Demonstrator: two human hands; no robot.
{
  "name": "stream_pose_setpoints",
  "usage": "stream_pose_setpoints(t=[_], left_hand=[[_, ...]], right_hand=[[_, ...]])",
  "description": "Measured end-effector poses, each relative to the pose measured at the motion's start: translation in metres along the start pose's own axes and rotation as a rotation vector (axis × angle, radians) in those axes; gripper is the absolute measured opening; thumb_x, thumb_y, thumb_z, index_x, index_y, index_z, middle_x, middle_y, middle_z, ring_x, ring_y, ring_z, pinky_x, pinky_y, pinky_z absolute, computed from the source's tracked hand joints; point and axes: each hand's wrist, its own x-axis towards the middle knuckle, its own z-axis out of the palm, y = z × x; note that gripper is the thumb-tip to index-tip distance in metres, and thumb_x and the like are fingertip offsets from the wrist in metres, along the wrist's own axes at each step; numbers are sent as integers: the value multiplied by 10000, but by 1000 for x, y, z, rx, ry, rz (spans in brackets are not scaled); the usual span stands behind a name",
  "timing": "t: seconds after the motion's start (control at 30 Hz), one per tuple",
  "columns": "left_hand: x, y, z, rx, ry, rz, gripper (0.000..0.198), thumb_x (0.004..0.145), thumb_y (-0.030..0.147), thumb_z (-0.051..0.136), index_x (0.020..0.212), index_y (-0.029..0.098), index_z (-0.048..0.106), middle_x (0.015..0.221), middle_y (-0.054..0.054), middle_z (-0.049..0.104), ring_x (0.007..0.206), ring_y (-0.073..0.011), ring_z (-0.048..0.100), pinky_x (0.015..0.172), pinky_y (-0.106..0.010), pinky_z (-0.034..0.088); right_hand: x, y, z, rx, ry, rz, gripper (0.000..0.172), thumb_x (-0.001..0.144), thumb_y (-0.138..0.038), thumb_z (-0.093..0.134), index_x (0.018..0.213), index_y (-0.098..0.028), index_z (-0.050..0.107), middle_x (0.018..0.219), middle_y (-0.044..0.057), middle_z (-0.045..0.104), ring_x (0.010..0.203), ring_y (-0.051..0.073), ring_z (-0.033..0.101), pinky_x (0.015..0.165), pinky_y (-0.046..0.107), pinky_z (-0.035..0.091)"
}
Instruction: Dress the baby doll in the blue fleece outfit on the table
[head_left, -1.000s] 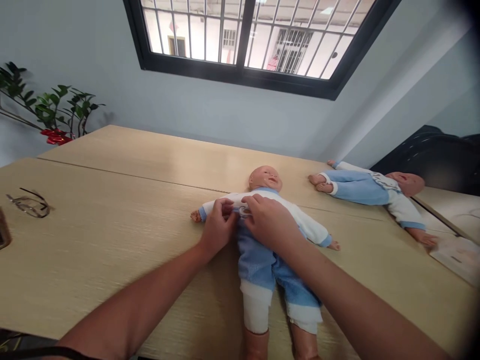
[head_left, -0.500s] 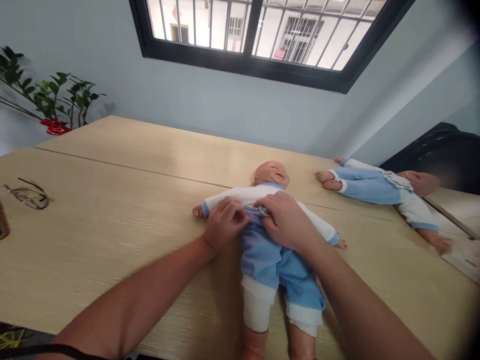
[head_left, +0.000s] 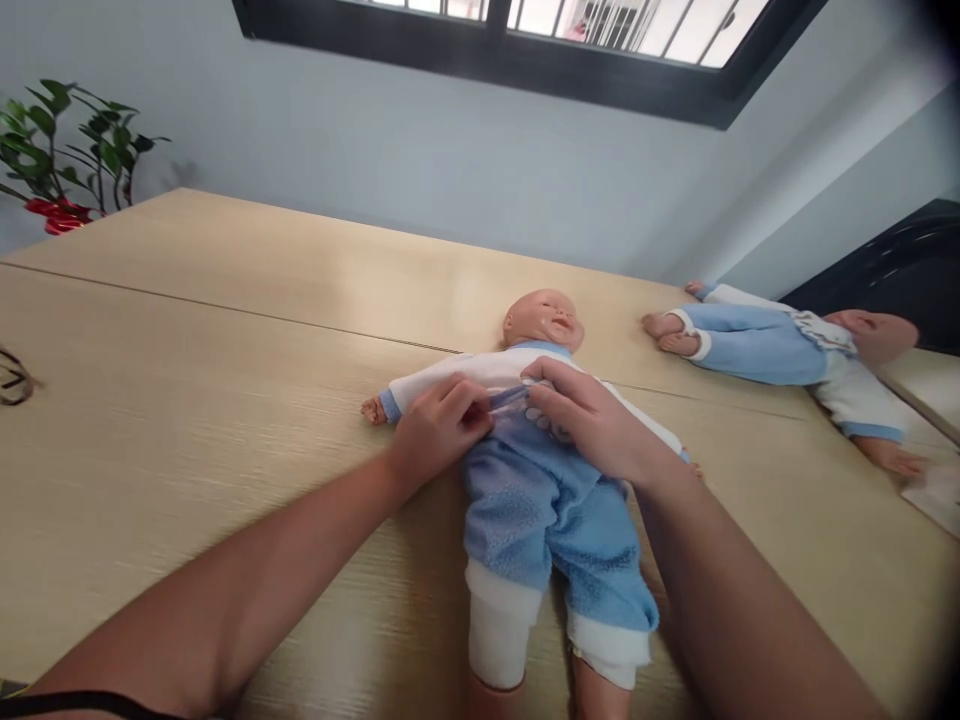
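A baby doll (head_left: pixel 541 318) lies on its back on the wooden table, head away from me and legs towards me. It wears a white top (head_left: pixel 450 375) with blue cuffs and blue fleece trousers (head_left: pixel 510 510) with white leg cuffs. My left hand (head_left: pixel 444 422) pinches the trousers' waistband on the left side of the doll's belly. On the other side my right hand (head_left: pixel 592 415) grips the same waistband between thumb and fingers. A short stretch of the band shows between both hands; white ruffled trim peeks out under my right fingers.
Another doll (head_left: pixel 765 345) in blue and white lies at the right, near a black chair (head_left: pixel 900 265). Glasses (head_left: pixel 15 378) rest at the table's (head_left: pixel 225 400) left edge. A potted plant (head_left: pixel 67 150) stands at the far left, and a barred window (head_left: pixel 510 50) is behind the table.
The view has tilted down and shifted right. Both hands keep hold of the waistband, and more of the band now shows stretched between them.
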Motion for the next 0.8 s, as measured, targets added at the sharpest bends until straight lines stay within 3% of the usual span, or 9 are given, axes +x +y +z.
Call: stream_pose_setpoints(t=[0.13, 0.27, 0.43, 0.53, 0.6, 0.7, 0.8], left_hand=[[-3, 4, -4, -8, 64, 102, 153, 924, 123, 559, 920, 243, 653, 867, -7, 681, 809, -137, 662, 792, -265, 569], [-5, 2, -2, -13, 112, 92, 307, 903, 81, 552, 1120, 254, 683, 934, -7, 698, 815, -130, 667, 822, -261, 579], [-3, 0, -1, -28, 114, 142, 293, 922, 94, 556, 1111, 259, 707, 908, -10, 680, 815, -135, 655, 825, -268, 575], [-1, 2, -1, -53, 93, 80, 289, 901, 82, 559, 1103, 242, 690, 925, -18, 676, 811, -139, 648, 809, -268, 565], [0, 2, 0, -40, 29, -79, 268, 873, 103, 594, 1104, 222, 662, 943, -32, 678, 811, -161, 650, 775, -287, 560], [0, -3, 0, 21, -132, -313, 110, 893, 204, 641, 1002, 210, 644, 862, -37, 690, 768, -204, 655, 713, -326, 536], [-1, -9, -1, 78, -218, -369, 80, 952, 283, 610, 918, 215, 637, 830, -52, 714, 751, -230, 671, 705, -349, 518]], right_hand=[[2, 3, 2, 273, -13, 113, 308, 971, -521, 549, 908, -221, 582, 776, -10, 538, 703, 163, 482, 632, 267, 370], [8, 10, 9, 607, 58, 221, 214, 875, -412, 671, 885, -211, 600, 766, -17, 556, 678, 147, 506, 619, 255, 373], [9, 13, 12, 747, 102, 272, 192, 814, -345, 692, 887, -204, 584, 770, -19, 570, 680, 144, 523, 635, 255, 390], [5, 9, 8, 615, 63, 254, 219, 873, -410, 642, 853, -208, 558, 743, -28, 536, 656, 140, 486, 611, 255, 366], [3, 4, 4, 375, 16, 204, 274, 941, -464, 569, 841, -209, 568, 755, -20, 535, 678, 150, 485, 619, 264, 371], [11, -4, 1, -14, -6, 38, 331, 1007, -442, 464, 836, -200, 611, 851, 21, 597, 814, 186, 557, 743, 301, 439], [39, -13, 9, -221, 15, -108, 289, 1007, -348, 458, 879, -187, 660, 966, 65, 672, 941, 212, 613, 866, 333, 466]])
